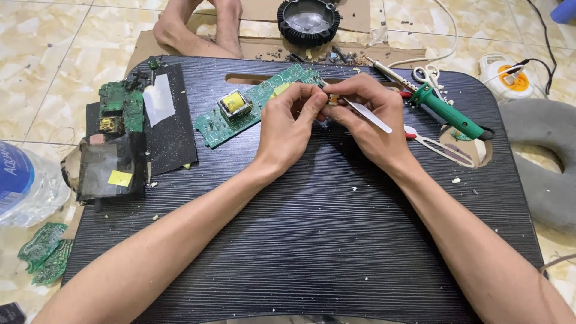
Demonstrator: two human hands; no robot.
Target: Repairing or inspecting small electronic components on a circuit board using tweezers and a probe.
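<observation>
A green circuit board with a yellow transformer lies tilted at the far middle of a black ribbed lap table. My left hand rests on the board's right end, fingertips pinching a small part there. My right hand meets it from the right and grips metal tweezers, whose flat end sticks out toward the right. Both hands touch at the small part.
A green-handled soldering iron and scissors lie at the right. Another green board on black parts sits at the left, a plastic bottle beyond. A round black housing and someone's bare feet are on the floor.
</observation>
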